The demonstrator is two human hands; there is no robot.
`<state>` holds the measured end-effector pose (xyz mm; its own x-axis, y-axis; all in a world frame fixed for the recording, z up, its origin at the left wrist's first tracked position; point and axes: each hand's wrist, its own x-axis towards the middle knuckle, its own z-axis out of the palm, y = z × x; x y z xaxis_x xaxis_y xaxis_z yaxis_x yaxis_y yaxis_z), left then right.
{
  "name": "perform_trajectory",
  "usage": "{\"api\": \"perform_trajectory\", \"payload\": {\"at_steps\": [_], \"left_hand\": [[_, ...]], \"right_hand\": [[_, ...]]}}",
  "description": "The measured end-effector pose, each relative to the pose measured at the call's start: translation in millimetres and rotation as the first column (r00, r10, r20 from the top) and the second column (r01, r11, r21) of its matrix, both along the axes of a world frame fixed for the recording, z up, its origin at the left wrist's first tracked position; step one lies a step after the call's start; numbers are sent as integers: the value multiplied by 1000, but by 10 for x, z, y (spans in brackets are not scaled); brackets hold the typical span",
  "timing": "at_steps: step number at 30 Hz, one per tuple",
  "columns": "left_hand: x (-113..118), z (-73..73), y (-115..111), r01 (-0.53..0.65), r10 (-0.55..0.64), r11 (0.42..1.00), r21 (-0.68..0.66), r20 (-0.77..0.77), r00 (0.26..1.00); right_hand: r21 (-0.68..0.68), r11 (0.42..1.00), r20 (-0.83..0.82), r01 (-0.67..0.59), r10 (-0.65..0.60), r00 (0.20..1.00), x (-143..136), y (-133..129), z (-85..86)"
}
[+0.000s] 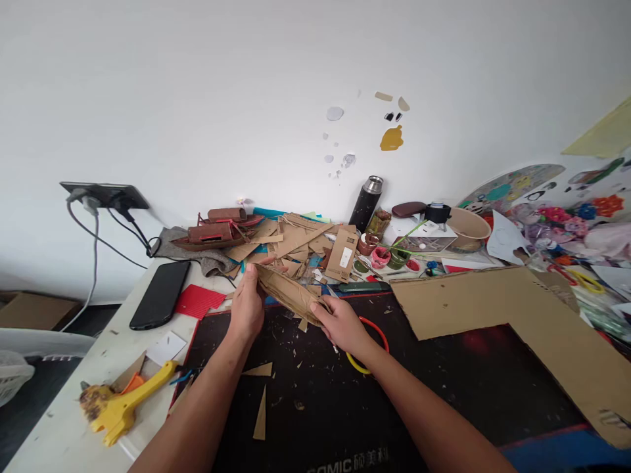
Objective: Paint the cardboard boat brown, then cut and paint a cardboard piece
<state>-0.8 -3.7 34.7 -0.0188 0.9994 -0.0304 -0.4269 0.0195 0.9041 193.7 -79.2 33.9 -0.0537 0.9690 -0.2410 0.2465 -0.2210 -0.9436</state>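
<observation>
A long, narrow folded cardboard piece [288, 293] is held above the dark mat, tilted down toward the right. My left hand [248, 302] grips its left end, thumb on top. Around the right end my right hand [345, 322] is closed, with the thumb pressing the edge. Under the right hand a pair of scissors with red and yellow handles [359, 371] lies on the mat, partly hidden. Small cardboard offcuts [260, 414] are scattered below the held piece.
A yellow glue gun [123, 407] and a black phone [160, 294] lie at left. Brown model boats [214, 236], cardboard scraps [296, 240], paint jars [380, 256] and a black thermos [365, 203] stand along the wall. A large cardboard sheet [473, 302] covers the right side.
</observation>
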Motion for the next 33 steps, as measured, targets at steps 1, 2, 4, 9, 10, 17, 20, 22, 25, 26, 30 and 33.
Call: {"api": "perform_trajectory", "payload": {"at_steps": [1, 2, 4, 9, 10, 17, 20, 22, 25, 26, 30, 33], "left_hand": [[34, 16, -17, 48, -46, 999, -19, 69, 997], [67, 29, -35, 96, -92, 995, -27, 124, 988], [125, 40, -69, 180, -174, 983, -18, 193, 966], [172, -19, -70, 237, -209, 970, -62, 293, 933], [163, -36, -55, 220, -183, 971, -88, 312, 932], [76, -84, 26, 157, -66, 969, -192, 412, 909], [56, -68, 32, 198, -57, 942, -270, 452, 890], [43, -53, 36, 199, -17, 921, -335, 476, 879], [35, -28, 40, 188, 30, 903, -387, 492, 870], [39, -22, 38, 190, 30, 901, -391, 494, 869], [94, -21, 14, 174, 16, 914, -367, 461, 887], [150, -37, -23, 137, -10, 929, -345, 345, 938]], "right_hand": [[-41, 999, -66, -5, 3, 998, -12, 19, 13], [-68, 998, -124, -12, 3, 992, -29, 40, 25], [-78, 997, -204, -14, -3, 979, -70, 79, 40], [-54, 998, -233, -25, 11, 972, -182, 124, 35], [-58, 997, -237, -44, 29, 971, -198, 119, 35], [-48, 968, -337, -246, 216, 916, -234, 45, 96], [-56, 971, -365, -233, 197, 910, -217, 49, 102], [-69, 976, -387, -205, 163, 908, -200, 57, 95], [-83, 981, -388, -175, 130, 913, -189, 55, 76], [-86, 981, -382, -176, 131, 915, -194, 50, 67], [-72, 978, -353, -196, 159, 922, -260, 25, 28], [-56, 983, -303, -177, 152, 941, -317, 19, 16]]}}
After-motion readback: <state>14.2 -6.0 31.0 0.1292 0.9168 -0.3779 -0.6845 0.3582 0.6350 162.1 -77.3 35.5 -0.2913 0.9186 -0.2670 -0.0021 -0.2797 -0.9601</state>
